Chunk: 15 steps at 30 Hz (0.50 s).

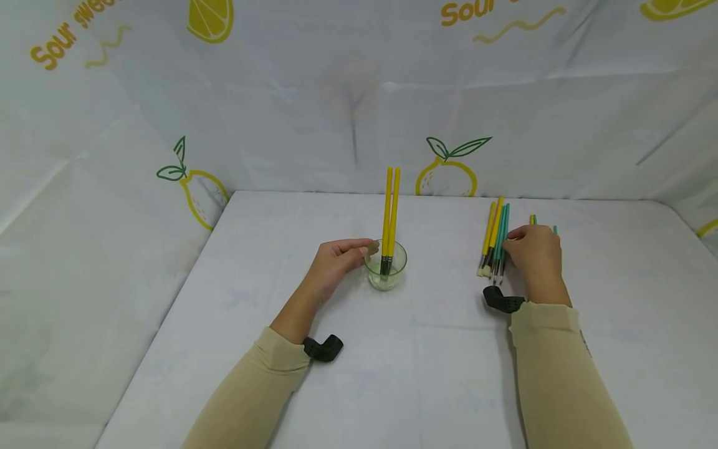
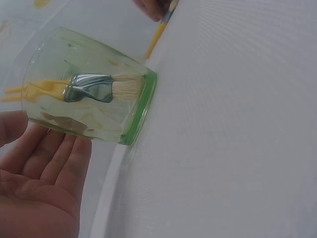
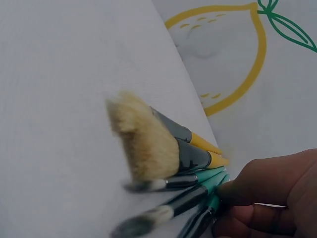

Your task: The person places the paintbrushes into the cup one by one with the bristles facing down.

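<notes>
My left hand (image 1: pixel 336 262) holds a clear, green-tinted drinking glass (image 2: pixel 114 116) by its rim, thumb and fingers on its left side. Two yellow-handled paintbrushes (image 1: pixel 395 212) stand in the glass, bristles down. Over to the right, my right hand (image 1: pixel 538 255) pinches a teal-handled paintbrush (image 3: pixel 213 203) among several brushes lying on the table; whether it grips more than one is hidden. Beside its fingers lie yellow-handled flat brushes (image 3: pixel 193 156) and other teal-handled brushes (image 3: pixel 188 182), bristles toward me. More handle tips (image 1: pixel 555 229) poke out behind the right hand.
A white cloth covers the table (image 1: pixel 437 374). Behind it hangs a white cloth backdrop (image 1: pixel 314 125) printed with lemons and lettering. Black wrist cameras (image 1: pixel 323 348) stick out from both sleeves just above the tabletop.
</notes>
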Each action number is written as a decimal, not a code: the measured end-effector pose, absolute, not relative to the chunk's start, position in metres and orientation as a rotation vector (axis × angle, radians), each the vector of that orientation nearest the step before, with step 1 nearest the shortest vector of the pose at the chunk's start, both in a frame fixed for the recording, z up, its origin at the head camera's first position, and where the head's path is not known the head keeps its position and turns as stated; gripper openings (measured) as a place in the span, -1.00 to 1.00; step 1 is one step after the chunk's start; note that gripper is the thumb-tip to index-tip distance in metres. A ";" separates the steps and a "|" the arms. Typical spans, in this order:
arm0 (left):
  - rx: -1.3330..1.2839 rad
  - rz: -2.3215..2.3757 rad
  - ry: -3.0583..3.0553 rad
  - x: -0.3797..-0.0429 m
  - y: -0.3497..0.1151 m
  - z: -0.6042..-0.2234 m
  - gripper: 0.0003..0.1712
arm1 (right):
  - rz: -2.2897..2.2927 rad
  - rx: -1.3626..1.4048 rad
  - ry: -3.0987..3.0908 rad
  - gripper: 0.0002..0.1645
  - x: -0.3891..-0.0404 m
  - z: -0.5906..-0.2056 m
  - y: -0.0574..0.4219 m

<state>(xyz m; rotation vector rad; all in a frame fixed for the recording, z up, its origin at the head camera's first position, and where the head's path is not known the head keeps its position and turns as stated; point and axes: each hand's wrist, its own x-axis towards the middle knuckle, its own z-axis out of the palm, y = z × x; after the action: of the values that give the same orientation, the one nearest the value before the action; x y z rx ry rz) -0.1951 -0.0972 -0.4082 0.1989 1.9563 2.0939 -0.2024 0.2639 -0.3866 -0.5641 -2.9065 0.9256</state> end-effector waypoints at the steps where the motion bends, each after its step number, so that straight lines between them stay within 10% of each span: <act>1: 0.200 2.094 1.956 -0.195 -0.097 -0.408 -0.67 | 0.928 -0.563 -2.908 -0.65 -0.202 -0.387 0.264; 15: 0.160 2.124 1.926 -0.195 -0.095 -0.409 -0.65 | 0.900 -0.544 -2.900 -0.56 -0.203 -0.392 0.265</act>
<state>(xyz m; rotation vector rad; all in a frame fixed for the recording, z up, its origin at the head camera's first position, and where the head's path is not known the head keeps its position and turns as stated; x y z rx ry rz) -0.1950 -0.0952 -0.4085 0.1605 1.9256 2.1237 -0.2029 0.2651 -0.3922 -0.5440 -2.9000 0.9000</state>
